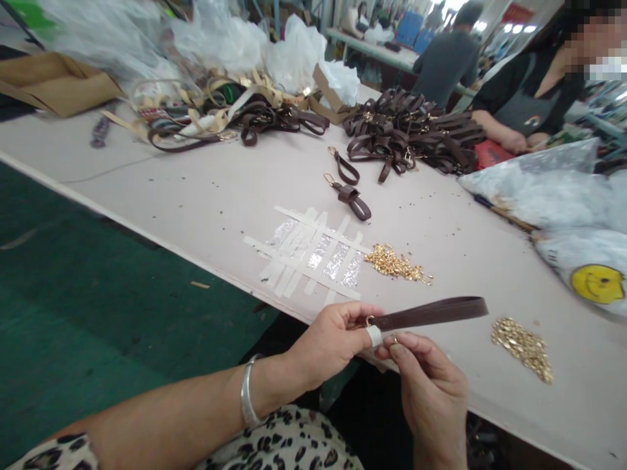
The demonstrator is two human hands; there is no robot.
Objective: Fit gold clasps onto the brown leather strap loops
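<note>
Near the table's front edge, my left hand (pixel 333 339) is closed on a dark brown wrist strap (pixel 435 312) by its metal ring end. The strap's loop points right, above the tabletop. White tape wraps a digit of this hand. Just right of it, my right hand (pixel 426 372) pinches a tiny gold-coloured metal piece (pixel 394 339), too small to make out fully. Beyond my hands lies a pile of small gold metal pieces (pixel 394 262). Another gold pile (pixel 523 349) sits to the right. Two brown straps with clasps, one a strap (pixel 353 199), rest farther back.
Strips of whitish tape (pixel 313 251) hold clear plastic to the table (pixel 206 202). Heaped brown straps (pixel 411 130) lie at the back, with mixed straps (pixel 210 117) and a cardboard box (pixel 53 81) to the left. A person (pixel 533 98) sits at right behind plastic bags (pixel 548 189).
</note>
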